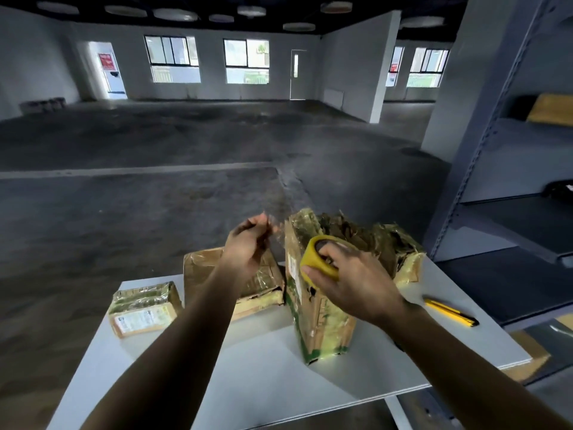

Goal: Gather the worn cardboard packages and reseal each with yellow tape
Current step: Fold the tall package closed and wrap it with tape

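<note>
On the white worktop [248, 373] stand three worn cardboard packages. The tall package [319, 318] stands upright near the middle, its top torn open and ragged, with old glossy tape on its sides. Just to its left, farther back, lies a flat package [201, 268], crushed along its near edge. At the left edge sits a small package [142, 311] bearing a white label.

The right hand [356, 283] grips the yellow tape roll [317, 259], fingers hooked into its core and thumb pressed on the outer face. The roll sits up against the upper left part of the tall package. The left hand [248, 246] is raised above the flat package, its fingers curled and thumb and fingertips pinching a thin translucent tape strip [274, 226]. The strip is blurred, and whether it runs to the roll cannot be told.

A yellow utility knife [451, 311] lies on the worktop to the right, apart from the packages. A grey metal shelf unit [483, 187] stands at the far right.
</note>
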The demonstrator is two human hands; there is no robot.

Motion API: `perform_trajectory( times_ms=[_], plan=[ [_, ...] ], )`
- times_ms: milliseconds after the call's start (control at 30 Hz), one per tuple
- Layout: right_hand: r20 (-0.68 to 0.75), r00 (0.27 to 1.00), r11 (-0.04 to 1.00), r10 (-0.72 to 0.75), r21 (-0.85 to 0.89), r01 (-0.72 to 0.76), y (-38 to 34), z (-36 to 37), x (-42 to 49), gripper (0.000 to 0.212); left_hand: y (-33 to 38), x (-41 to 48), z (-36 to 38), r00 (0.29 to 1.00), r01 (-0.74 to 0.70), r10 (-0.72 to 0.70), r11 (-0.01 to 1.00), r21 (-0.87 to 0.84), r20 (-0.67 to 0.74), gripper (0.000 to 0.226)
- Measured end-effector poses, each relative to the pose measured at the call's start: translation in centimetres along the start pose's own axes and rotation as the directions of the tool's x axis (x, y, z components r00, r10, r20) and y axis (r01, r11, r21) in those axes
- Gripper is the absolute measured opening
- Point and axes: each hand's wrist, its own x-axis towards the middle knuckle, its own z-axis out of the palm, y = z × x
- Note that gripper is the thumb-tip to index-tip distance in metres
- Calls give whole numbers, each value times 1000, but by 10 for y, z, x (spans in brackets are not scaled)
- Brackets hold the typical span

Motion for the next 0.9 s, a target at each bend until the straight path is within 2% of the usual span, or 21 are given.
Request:
perform_trajectory(
  times_ms=[133, 200, 300, 433, 500, 567, 667, 767, 900],
  plan=[
    [127, 990, 997, -54, -54, 61, -11, 12, -16, 40, -40, 3, -20, 994, 79, -82, 996, -45, -71, 20],
    [167, 982, 992, -88, -73, 101, -12, 19, -25, 45, -57, 2, -24, 994, 102, -103, 994, -35, -38, 24],
    [209, 971, 987, -113, -90, 134, -12, 30, -36, 53, -78, 0, -25, 988, 152, -153, 988, -40, -31, 27],
    [223, 971, 990, -84, -92, 106, -11, 52, -47, 58, -95, 2, -23, 981, 189, -191, 981, -48, -28, 18],
    [177, 982, 986, -61, -144, 87, -9, 65, -53, 56, -103, 5, -22, 979, 199, -200, 979, -39, -29, 14],
    [117, 992, 978, -54, -194, 76, -7, 75, -58, 49, -113, 11, -19, 974, 214, -217, 975, -52, -64, 25],
    [52, 998, 968, -44, -245, 56, -3, 83, -59, 47, -123, 16, -7, 974, 200, -207, 976, -80, -92, 9],
    [3, 999, 956, -34, -291, 33, 3, 88, -62, 46, -130, 17, 7, 973, 195, -203, 978, -78, -111, 7],
    [-50, 998, 954, -45, -300, 28, 6, 91, -64, 44, -133, 14, 23, 981, 113, -113, 994, -14, -157, 8]
  ],
)
